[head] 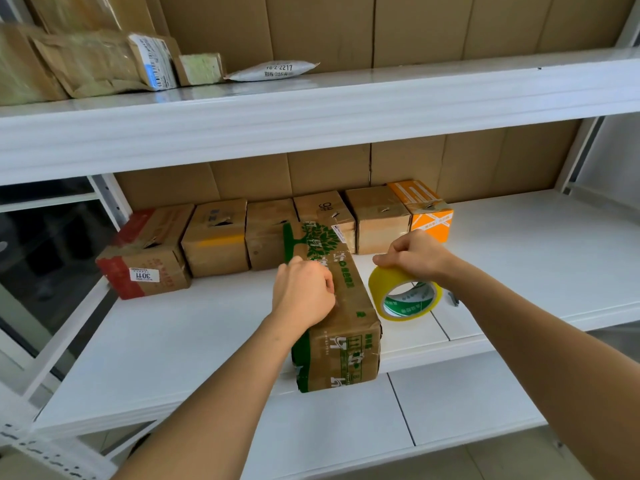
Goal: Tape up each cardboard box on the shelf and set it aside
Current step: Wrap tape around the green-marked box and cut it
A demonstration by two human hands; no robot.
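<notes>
1. The long green-printed box (337,317) lies end-on across the middle shelf (180,341), its near end jutting past the shelf's front edge. The left hand (303,294) is curled on its top face, fingers bent at the centre seam; whether it pins a tape end there I cannot tell.

2. The right hand (414,252) pinches the top of the yellow tape roll (403,294), which stands on edge just beside the box's right side. I see no clear strip running between roll and box.

3. Risk 1: the box overhangs. A hard pull on the roll, or a push from the left hand, could tip it off the front. That is my judgement from how little shelf sits under its near end.

4. Risk 2: the grip on the roll is only a fingertip pinch. If the tape resists peeling, the roll may slip free and roll away on the smooth shelf.

5. Risk 3: a strip drawn at an angle would miss the seam or wrinkle, since the roll sits to the side of the box and not in line with it.

6. Behind stand 6 smaller boxes in a row (273,232), from a red-taped one (145,254) to an orange one (424,211); several show torn holes on top. A swinging elbow or the long box's far end could shove them.

7. A small dark object (453,299) lies right of the roll; too small to identify.
</notes>
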